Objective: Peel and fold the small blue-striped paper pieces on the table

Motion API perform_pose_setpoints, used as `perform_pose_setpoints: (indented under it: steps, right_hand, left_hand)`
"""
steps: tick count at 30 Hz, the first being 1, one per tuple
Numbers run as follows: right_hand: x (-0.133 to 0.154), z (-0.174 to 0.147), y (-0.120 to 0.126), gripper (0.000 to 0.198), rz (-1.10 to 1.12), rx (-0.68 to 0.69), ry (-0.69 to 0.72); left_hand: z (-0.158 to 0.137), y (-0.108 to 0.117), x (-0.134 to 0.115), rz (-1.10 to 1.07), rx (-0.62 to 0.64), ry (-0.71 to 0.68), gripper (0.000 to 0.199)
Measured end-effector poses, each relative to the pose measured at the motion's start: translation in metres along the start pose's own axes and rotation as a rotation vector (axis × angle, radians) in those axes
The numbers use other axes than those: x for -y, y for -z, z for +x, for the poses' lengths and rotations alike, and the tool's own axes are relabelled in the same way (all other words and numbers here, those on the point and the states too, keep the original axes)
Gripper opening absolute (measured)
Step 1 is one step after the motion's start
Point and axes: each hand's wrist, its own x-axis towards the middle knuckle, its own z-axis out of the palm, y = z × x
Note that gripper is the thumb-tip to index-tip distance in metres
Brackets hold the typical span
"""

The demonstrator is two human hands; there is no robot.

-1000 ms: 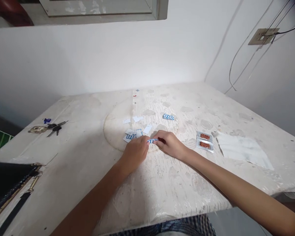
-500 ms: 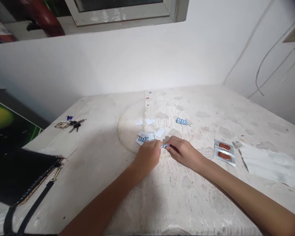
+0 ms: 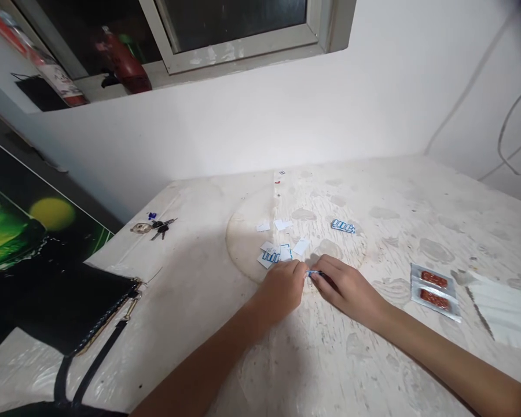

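Note:
Both my hands meet low over the middle of the table. My left hand [image 3: 287, 285] is closed, pinching one end of a small blue-and-white printed paper strip [image 3: 312, 272]. The other end is between the thumb and fingers of my right hand [image 3: 345, 285]. Fingers hide most of the strip. Just beyond my left hand lies an overlapping group of white paper pieces [image 3: 270, 256], some with blue printing. Smaller white scraps [image 3: 283, 224] rest farther back. Behind my right hand sits a flat blue-and-white printed piece [image 3: 342, 226].
On the right are a silver pack with two reddish-brown pieces [image 3: 435, 289] and a white sheet [image 3: 503, 310]. A bunch of keys [image 3: 160, 227] lies on the left, with a black bag [image 3: 78, 307] nearer. A wall and window [image 3: 243, 55] stand behind the table.
The view has swung left and slightly up, so everything appears farther right and lower. Both hands keep the same hold on the strip. The scraps look unmoved on the table.

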Motion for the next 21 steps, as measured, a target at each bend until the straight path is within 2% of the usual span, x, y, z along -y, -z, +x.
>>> perform_pose_setpoints:
  steps: [5,9,11,13,17,21]
  right_hand:
    - [0.002,0.0,0.002,0.019,0.075,-0.021,-0.052]
    - [-0.004,0.004,0.005,0.026,0.222,-0.198,-0.171]
    - [-0.012,0.008,0.006,0.026,0.205,-0.289,-0.186]
    - [-0.021,0.014,0.007,0.025,0.148,-0.313,-0.158]
    - [-0.033,0.032,0.01,0.031,0.041,-0.256,-0.066]
    - [-0.027,0.062,0.015,0.041,-0.096,-0.092,-0.069]
  left_hand:
    - [0.002,0.003,0.0,0.005,0.028,-0.024,0.019]
    - [0.002,0.006,0.001,0.007,0.029,-0.023,0.019]
    - [0.002,0.006,0.001,0.003,0.036,-0.018,0.019]
    - [0.003,0.005,0.002,-0.003,0.033,-0.017,0.018]
    - [0.004,0.003,0.002,-0.017,-0.002,-0.01,0.017]
    - [0.004,0.002,0.003,-0.047,-0.039,-0.001,0.016]
